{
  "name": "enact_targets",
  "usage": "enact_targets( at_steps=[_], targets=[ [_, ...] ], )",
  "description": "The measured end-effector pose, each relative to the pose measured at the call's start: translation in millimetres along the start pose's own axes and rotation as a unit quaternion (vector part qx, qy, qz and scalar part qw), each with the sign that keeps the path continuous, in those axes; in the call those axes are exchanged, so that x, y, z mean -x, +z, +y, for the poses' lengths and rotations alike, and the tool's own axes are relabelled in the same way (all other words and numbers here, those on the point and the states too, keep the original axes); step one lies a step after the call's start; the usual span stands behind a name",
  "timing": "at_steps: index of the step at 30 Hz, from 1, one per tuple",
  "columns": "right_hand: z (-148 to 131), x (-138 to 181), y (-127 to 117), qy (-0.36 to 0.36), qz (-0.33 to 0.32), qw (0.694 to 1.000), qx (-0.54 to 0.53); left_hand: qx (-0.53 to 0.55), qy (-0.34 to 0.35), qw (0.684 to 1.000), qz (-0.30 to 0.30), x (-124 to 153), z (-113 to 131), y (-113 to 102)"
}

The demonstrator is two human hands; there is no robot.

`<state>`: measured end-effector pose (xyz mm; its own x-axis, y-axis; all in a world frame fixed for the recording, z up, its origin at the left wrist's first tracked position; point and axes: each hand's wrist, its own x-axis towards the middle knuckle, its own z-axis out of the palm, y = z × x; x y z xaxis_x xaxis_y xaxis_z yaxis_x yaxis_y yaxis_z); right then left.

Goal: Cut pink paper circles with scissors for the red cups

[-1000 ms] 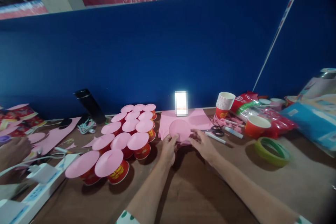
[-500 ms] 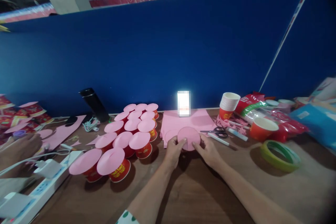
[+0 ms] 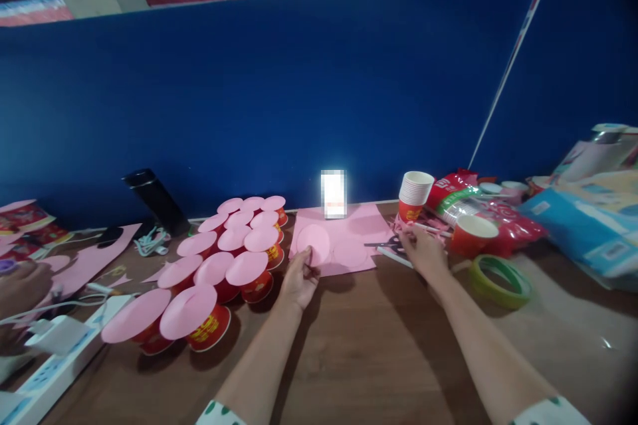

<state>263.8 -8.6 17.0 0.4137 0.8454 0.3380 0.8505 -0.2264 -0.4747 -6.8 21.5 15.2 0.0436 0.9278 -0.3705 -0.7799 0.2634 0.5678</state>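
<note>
My left hand (image 3: 300, 281) pinches the lower edge of a round pink paper disc (image 3: 314, 243) between thumb and fingers. The disc is over the left side of a pink paper sheet (image 3: 356, 218), on which another circle (image 3: 349, 254) shows. My right hand (image 3: 426, 254) has its fingers closed around the dark handles of the scissors (image 3: 381, 244), partly covering them. The blades point left over the sheet's edge. A white pen-like stick (image 3: 395, 257) lies just below the scissors. Pink paper scraps (image 3: 432, 228) are behind my right fingers.
Several red paper cups topped with pink discs (image 3: 188, 312) stand at left. Further left are a power strip (image 3: 74, 352), a black bottle (image 3: 154, 201) and another person's hand (image 3: 22, 289). Stacked cups (image 3: 415, 196), an orange cup (image 3: 473, 236), green tape (image 3: 500, 281) and red packaging (image 3: 518, 226) are right.
My right hand has let go of the disc and moved right to the scissors. My left hand has carried the disc left over the sheet. The view has shifted slightly right.
</note>
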Motion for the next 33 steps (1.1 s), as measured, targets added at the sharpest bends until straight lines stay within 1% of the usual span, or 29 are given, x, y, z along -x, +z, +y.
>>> enact_targets(
  at_steps=[2,4,7,9,12,13,14,18,20,23,29,31,33],
  targets=[
    [-3,4,1,-0.042,-0.069,0.995,0.052,-0.006,0.006,1.0,0.009,0,1,0],
    [-10,11,3,-0.091,-0.096,0.988,0.075,-0.02,0.014,1.0,0.016,0,0,0],
    [-20,18,4,-0.141,-0.113,0.981,0.07,-0.04,0.018,0.999,0.012,0,-1,0],
    [-21,17,5,-0.149,-0.094,0.982,0.063,-0.048,0.018,0.999,0.009,0,-1,0],
    [-12,9,4,-0.121,-0.031,0.987,0.099,-0.06,0.023,0.998,0.002,0,-3,-1],
    [-9,7,4,-0.109,-0.022,0.987,0.118,-0.065,0.024,0.998,-0.001,-1,-4,-2],
    [-6,4,4,-0.104,-0.029,0.985,0.136,-0.07,0.025,0.997,-0.004,-1,-5,-2],
    [-2,1,2,-0.113,-0.091,0.974,0.174,-0.092,0.029,0.995,-0.017,-2,-8,-5],
    [-4,2,1,-0.101,-0.1,0.973,0.18,-0.102,0.035,0.994,-0.027,-2,-9,-5],
    [-5,4,0,-0.083,-0.1,0.974,0.185,-0.108,0.033,0.993,-0.035,-1,-9,-4],
    [-2,5,3,-0.081,-0.085,0.973,0.197,-0.112,0.032,0.992,-0.048,-3,-10,-6],
    [-2,4,4,-0.079,-0.076,0.978,0.18,-0.117,0.031,0.991,-0.049,-4,-10,-7],
    [-3,4,4,-0.073,-0.068,0.985,0.139,-0.12,0.03,0.991,-0.05,-4,-10,-8]
  ],
)
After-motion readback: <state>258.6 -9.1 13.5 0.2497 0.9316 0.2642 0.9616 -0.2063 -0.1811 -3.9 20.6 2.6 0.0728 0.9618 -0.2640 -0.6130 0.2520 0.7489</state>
